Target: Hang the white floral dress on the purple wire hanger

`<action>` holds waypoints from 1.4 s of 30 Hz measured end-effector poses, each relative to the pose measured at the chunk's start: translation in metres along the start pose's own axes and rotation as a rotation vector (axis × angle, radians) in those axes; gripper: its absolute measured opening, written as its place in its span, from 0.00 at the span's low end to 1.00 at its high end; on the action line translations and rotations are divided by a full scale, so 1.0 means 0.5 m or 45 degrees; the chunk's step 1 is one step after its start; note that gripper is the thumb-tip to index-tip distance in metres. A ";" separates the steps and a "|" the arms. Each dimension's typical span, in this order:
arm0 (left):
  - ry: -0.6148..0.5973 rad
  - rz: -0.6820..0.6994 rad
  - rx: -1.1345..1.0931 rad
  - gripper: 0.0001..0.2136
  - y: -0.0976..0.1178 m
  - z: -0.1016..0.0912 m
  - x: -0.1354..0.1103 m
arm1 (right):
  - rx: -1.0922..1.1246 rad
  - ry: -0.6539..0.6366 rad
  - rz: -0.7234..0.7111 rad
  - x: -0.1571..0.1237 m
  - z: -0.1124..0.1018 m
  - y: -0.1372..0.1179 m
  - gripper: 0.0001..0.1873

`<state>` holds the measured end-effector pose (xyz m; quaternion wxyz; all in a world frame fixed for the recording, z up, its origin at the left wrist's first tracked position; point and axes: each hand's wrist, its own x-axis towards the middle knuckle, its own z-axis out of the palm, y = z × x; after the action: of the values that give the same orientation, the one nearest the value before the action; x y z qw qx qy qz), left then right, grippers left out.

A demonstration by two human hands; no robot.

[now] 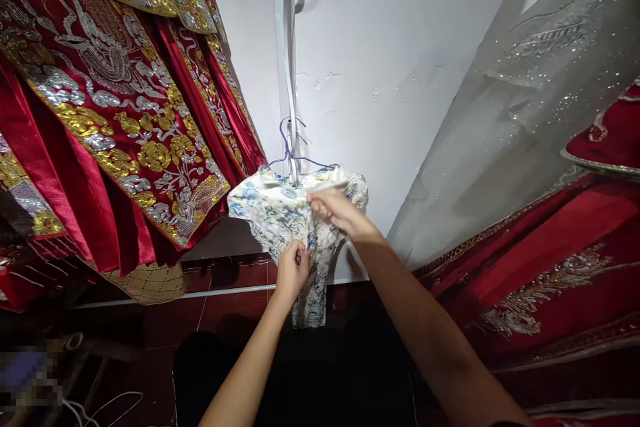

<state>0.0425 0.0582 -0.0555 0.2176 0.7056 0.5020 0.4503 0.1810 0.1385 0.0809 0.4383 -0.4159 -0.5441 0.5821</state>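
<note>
Garment (250, 197) in pale floral print, short-sleeved, shown at the centre of the view, suspended from a purple wire hanger (289, 157). The hanger's hook stood in front of a narrow white upright strip (289, 67) at the white wall (400, 20). The left hand (293, 268) was closed, thumb and fingers pinching the garment's front below the chest. The right hand (336, 210), higher and slightly blurred, lay against the upper front with its fingers curled; whether it gripped fabric could not be told. To the left hung a red costume (143, 120) embroidered in gold and silver; to the right, a pale sequinned gown (480, 127) and, below it, a red beaded gown (575, 260). Dark red tiles (230, 313) formed the floor beneath
</note>
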 end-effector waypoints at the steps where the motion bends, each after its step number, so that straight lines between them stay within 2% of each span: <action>1: -0.046 0.016 0.032 0.07 -0.005 0.001 0.001 | 0.045 0.056 -0.032 0.016 0.002 -0.031 0.08; 3: -0.126 0.039 0.071 0.07 -0.013 -0.002 0.005 | 0.100 0.126 -0.103 0.035 0.013 -0.081 0.09; 5: -0.205 0.060 0.095 0.07 -0.014 -0.020 0.020 | 0.130 0.179 -0.228 0.036 0.027 -0.106 0.10; 8: -0.304 0.102 0.110 0.07 0.013 -0.078 0.067 | 0.141 0.206 -0.405 0.010 0.042 -0.098 0.12; 10: -0.253 0.154 0.084 0.05 0.053 -0.130 0.111 | 0.071 0.148 -0.425 -0.013 0.047 -0.082 0.12; 12: -0.030 0.287 -0.003 0.16 0.103 -0.176 0.155 | -0.052 0.082 -0.431 -0.033 0.050 -0.072 0.13; 13: 0.061 0.341 -0.003 0.16 0.127 -0.194 0.176 | -0.114 0.060 -0.452 -0.039 0.052 -0.070 0.13; 16: 0.171 0.520 0.076 0.10 0.181 -0.218 0.220 | -0.286 0.087 -0.549 -0.042 0.056 -0.060 0.13; 18: 0.252 0.573 0.098 0.09 0.195 -0.224 0.233 | -0.407 0.173 -0.550 -0.035 0.053 -0.038 0.13; 20: 0.467 0.544 0.031 0.08 0.189 -0.239 0.235 | -0.487 0.196 -0.455 -0.030 0.048 0.000 0.13; 22: 0.808 0.435 -0.146 0.07 0.161 -0.269 0.226 | -0.489 0.132 -0.346 -0.032 0.044 0.046 0.13; 24: 1.122 0.234 -0.460 0.06 0.111 -0.303 0.205 | -0.433 0.048 -0.284 -0.044 0.046 0.088 0.13; 25: 1.212 0.092 -0.683 0.07 0.080 -0.315 0.190 | -0.389 0.013 -0.265 -0.054 0.050 0.106 0.13; 26: 1.205 -0.092 -0.951 0.10 0.049 -0.319 0.171 | -0.338 -0.013 -0.251 -0.067 0.057 0.122 0.13; 28: 1.048 -0.504 -1.352 0.13 -0.011 -0.304 0.125 | -0.222 -0.040 -0.239 -0.098 0.072 0.147 0.12; 30: 0.962 -0.641 -1.379 0.12 -0.053 -0.258 0.076 | -0.104 -0.002 -0.248 -0.130 0.083 0.170 0.12; 32: 0.847 -0.722 -1.365 0.09 -0.072 -0.202 0.037 | 0.004 0.074 -0.238 -0.158 0.080 0.192 0.12; 34: 0.692 -0.757 -1.334 0.06 -0.073 -0.156 0.014 | 0.021 0.066 -0.187 -0.179 0.061 0.214 0.13; 38: 0.404 -0.730 -1.294 0.11 -0.034 -0.113 0.010 | -0.290 -0.258 0.007 -0.198 0.000 0.238 0.17; 39: 0.374 -0.691 -1.304 0.12 -0.019 -0.108 0.014 | -0.356 -0.248 0.030 -0.200 -0.010 0.238 0.19; 42: 0.294 -0.441 -1.292 0.14 0.040 -0.096 0.021 | -0.396 0.037 -0.072 -0.204 -0.015 0.227 0.20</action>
<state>0.0126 0.0527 -0.0117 0.5449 0.3651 0.3513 0.6681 0.2090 0.0398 -0.0320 0.3925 -0.4717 -0.6328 0.4722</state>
